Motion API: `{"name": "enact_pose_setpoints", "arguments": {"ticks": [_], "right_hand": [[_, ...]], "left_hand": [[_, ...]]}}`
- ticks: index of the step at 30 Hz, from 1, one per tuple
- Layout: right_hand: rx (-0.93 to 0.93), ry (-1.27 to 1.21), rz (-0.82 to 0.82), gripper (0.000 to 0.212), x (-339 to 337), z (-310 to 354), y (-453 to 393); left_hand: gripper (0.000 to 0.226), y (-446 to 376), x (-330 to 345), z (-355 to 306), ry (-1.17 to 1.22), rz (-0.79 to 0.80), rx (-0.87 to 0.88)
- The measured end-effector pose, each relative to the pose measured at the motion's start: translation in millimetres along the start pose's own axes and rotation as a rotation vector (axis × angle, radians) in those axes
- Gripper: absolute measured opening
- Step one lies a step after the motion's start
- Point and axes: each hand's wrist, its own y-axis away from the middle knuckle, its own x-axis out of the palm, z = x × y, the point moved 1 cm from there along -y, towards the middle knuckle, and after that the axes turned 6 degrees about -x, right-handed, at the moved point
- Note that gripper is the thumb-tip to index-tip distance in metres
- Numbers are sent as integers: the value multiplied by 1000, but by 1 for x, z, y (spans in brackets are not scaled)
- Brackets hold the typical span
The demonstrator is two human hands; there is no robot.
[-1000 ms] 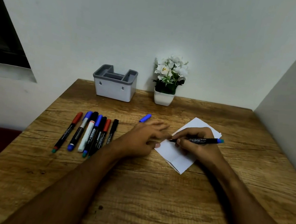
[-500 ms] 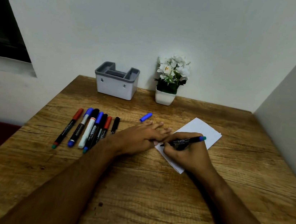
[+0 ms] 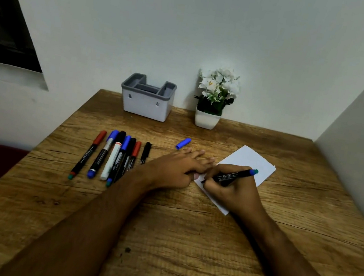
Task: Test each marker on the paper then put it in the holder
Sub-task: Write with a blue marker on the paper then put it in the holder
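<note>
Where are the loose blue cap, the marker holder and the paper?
loose blue cap (image 3: 183, 143), head view, middle of the cap.
marker holder (image 3: 145, 105), head view, white front wall.
paper (image 3: 248, 160), head view, bare far part.

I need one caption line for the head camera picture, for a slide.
Right hand tests a marker on the paper while the left hand steadies it; seven markers wait beside.

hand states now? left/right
Left hand: open, flat, fingers at the paper edge.
Right hand: grips marker, tip on paper.
</note>
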Motion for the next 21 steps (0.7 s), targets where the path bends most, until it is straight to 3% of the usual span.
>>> {"name": "enact_pose_setpoints", "arguments": {"ticks": [21], "right_hand": [[71, 19, -62, 9, 0, 1, -2]], "left_hand": [[56, -8, 11, 13, 8, 1, -23]]}}
